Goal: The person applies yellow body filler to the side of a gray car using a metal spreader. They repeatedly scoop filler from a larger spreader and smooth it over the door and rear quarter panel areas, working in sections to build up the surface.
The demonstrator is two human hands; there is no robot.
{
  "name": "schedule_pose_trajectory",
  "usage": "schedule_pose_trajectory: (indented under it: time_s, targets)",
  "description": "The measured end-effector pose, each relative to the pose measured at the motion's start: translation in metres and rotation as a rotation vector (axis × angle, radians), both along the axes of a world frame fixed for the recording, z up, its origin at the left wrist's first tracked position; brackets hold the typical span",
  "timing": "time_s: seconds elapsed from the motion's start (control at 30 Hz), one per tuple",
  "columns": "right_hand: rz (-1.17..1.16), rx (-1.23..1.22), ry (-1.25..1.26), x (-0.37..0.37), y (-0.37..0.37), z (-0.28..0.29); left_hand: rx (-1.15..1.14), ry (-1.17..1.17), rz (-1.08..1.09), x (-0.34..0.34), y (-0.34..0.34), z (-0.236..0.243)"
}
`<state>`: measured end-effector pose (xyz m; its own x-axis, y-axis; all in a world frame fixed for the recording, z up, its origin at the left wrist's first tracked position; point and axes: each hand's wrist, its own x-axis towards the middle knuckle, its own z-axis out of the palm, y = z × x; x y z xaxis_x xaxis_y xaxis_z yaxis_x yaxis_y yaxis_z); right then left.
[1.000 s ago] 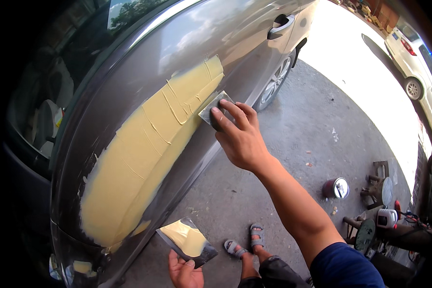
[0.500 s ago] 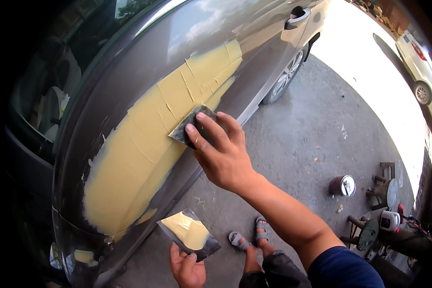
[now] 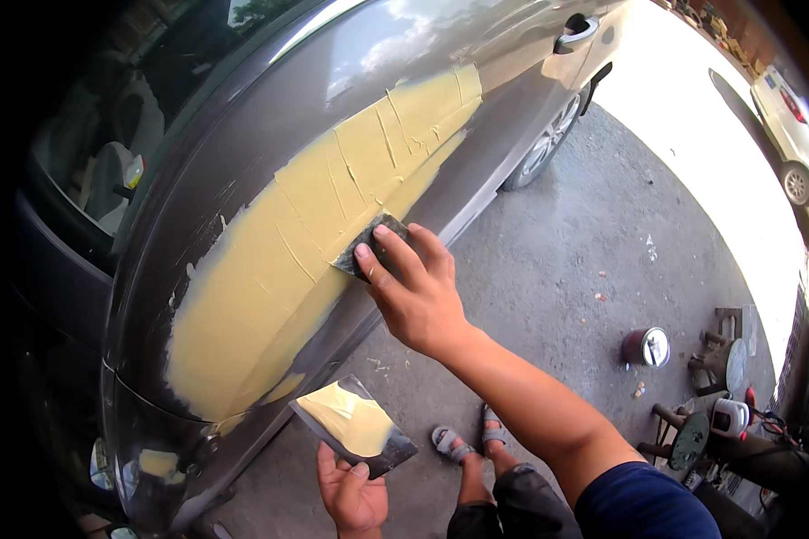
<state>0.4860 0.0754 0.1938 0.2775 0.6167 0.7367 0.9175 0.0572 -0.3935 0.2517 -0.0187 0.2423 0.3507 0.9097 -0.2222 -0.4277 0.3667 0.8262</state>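
Note:
A grey-brown car door [image 3: 180,162] bears a long, streaked patch of pale yellow filler [image 3: 252,305]. My right hand [image 3: 418,287] grips a small dark spreader [image 3: 355,268], its thin edge against the lower middle of the patch, fingertips pressed on its top face. Below the door, my left hand [image 3: 352,499] holds a dark square plate [image 3: 395,455] from underneath, thumb on its near edge, with a mound of yellow filler [image 3: 351,416] on it.
Beside me on the concrete floor [image 3: 593,251] are a tin [image 3: 645,347], round stools [image 3: 728,364] and a white jug [image 3: 728,419] among cables. My sandalled feet [image 3: 449,445] are below. The door handle [image 3: 577,34] is at top; a white car [image 3: 786,135] stands at far right.
My right hand and spreader have moved down and left from the patch's lower edge onto the filler. The car appears shifted slightly rightward and up in the view. My left hand has risen a little.

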Motion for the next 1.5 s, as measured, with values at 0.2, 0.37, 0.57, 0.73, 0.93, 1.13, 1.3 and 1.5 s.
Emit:
schedule_pose_trajectory:
  time_s: [0.2, 0.37, 0.57, 0.73, 0.93, 1.13, 1.3, 1.5]
  targets:
    - [0.520, -0.099, 0.555, -0.017, -0.081, 0.031, -0.019, -0.140, 0.074, 0.005, 0.009, 0.026]
    - [1.078, -0.115, 1.030, -0.039, -0.132, 0.062, -0.016, -0.202, 0.021, 0.009, 0.007, 0.039]
    - [0.796, -0.402, 0.591, -0.029, -0.150, 0.053, -0.047, -0.266, -0.010, 0.003, -0.003, 0.085]
    - [0.902, 0.043, 1.836, -0.031, -0.177, 0.097, 0.130, -0.276, 0.058, 0.004, -0.004, 0.111]
    - [0.879, -0.408, 1.666, -0.056, -0.197, 0.121, 0.269, -0.346, 0.050, -0.007, -0.019, 0.133]
    - [0.850, -0.399, 1.607, -0.106, -0.182, 0.163, 0.477, -0.231, -0.232, -0.057, -0.023, 0.144]
    - [0.852, -0.185, 1.580, -0.161, -0.182, 0.189, 1.062, 0.290, -0.281, -0.124, -0.012, 0.177]
    - [0.883, 0.082, 1.251, -0.213, -0.194, 0.246, 0.851, 0.417, -0.429, -0.227, 0.010, 0.159]
